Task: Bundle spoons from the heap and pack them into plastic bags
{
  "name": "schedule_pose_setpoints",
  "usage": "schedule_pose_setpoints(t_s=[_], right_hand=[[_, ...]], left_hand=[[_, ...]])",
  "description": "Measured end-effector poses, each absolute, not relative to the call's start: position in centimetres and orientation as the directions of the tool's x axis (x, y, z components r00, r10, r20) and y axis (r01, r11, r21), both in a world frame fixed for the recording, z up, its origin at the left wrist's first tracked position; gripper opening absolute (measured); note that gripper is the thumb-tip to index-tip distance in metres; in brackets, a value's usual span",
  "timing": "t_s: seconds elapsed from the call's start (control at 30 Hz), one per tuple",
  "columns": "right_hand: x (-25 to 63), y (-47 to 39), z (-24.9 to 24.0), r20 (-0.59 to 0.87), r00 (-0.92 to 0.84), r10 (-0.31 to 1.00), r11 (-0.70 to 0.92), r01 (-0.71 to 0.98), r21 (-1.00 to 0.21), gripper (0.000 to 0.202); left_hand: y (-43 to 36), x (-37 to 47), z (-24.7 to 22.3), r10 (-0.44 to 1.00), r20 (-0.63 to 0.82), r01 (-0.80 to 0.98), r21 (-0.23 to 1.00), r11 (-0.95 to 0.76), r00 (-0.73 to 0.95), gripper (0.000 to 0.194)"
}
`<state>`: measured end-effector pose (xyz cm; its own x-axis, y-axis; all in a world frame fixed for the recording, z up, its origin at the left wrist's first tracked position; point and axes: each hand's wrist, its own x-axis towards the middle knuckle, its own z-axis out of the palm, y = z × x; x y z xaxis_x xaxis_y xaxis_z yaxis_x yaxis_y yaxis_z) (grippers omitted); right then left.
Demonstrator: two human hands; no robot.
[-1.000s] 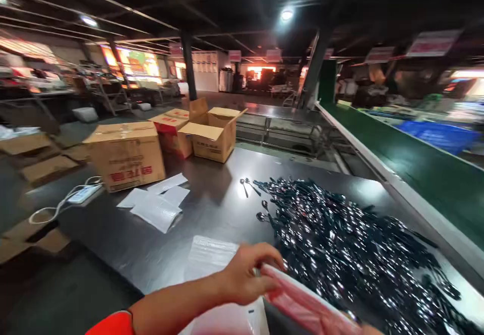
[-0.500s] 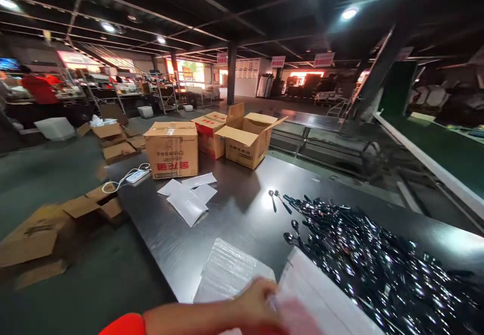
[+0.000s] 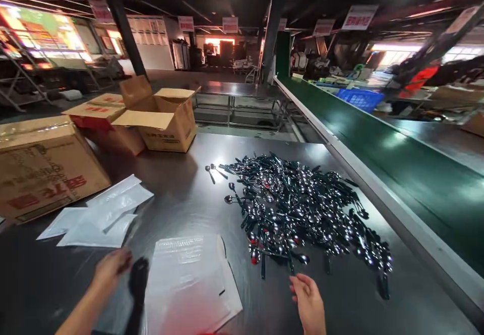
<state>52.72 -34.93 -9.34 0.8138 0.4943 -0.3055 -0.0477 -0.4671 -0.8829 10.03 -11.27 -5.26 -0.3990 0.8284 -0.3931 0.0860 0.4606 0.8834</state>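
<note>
Some room separates right grip (image 3: 309, 298) from pouch (image 3: 185, 279) edge.

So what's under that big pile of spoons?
The shiny table shows around the pile of spoons, so the pile seems to rest on it. Whatever lies beneath its middle is covered.

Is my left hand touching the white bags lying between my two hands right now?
Apart. The head view shows a strip of dark tabletop between your blurred left hand and the left edge of the white bags.
</note>
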Motion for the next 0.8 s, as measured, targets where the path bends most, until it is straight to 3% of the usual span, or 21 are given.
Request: schedule_pose_setpoints(t_s=[0.07, 0.17, 0.23, 0.3, 0.37, 0.53, 0.8], right_hand=[[52.8, -34.2, -11.4, -0.255, 0.792, 0.555, -0.551, 0.121, -0.825, 0.047], [52.9, -32.2, -13.4, -0.212, 0.733, 0.646, -0.613, 0.333, -0.716, 0.029], [52.9, -30.7, -14.1, -0.199, 0.678, 0.707, -0.629, 0.476, -0.614, 0.021], [52.8, -29.3, -14.6, -0.184, 0.647, 0.740, -0.639, 0.591, -0.492, 0.023], [52.7, -28.2, -15.0, -0.153, 0.631, 0.760, -0.636, 0.676, -0.371, 0.030], [52.1, -26.8, -16.5, -0.103, 0.584, 0.805, -0.593, 0.794, -0.135, 0.056], [54.0, -26.5, -16.9, -0.117, 0.493, 0.862, -0.492, 0.870, 0.040, 0.042]], left_hand=[[-13.3, 12.3, -7.5, 0.889, -0.378, 0.232, 0.869, 0.438, -0.260, 0.024], [-16.4, 16.8, -9.9, 0.953, -0.281, 0.515, 0.836, 0.188, 0.109, 0.077], [-18.1, 19.6, -11.1, 0.869, -0.283, 0.812, 0.549, -0.201, 0.406, 0.110], [-19.0, 21.6, -12.3, 0.802, -0.422, 0.906, 0.195, -0.374, 0.422, 0.127], [-19.2, 22.7, -13.5, 0.787, -0.514, 0.917, -0.003, -0.399, 0.341, 0.133], [-18.3, 22.7, -15.4, 0.728, -0.609, 0.922, 0.014, -0.387, 0.314, 0.136], [-18.1, 23.1, -14.0, 0.697, -0.660, 0.941, 0.046, -0.334, 0.280, 0.138]])
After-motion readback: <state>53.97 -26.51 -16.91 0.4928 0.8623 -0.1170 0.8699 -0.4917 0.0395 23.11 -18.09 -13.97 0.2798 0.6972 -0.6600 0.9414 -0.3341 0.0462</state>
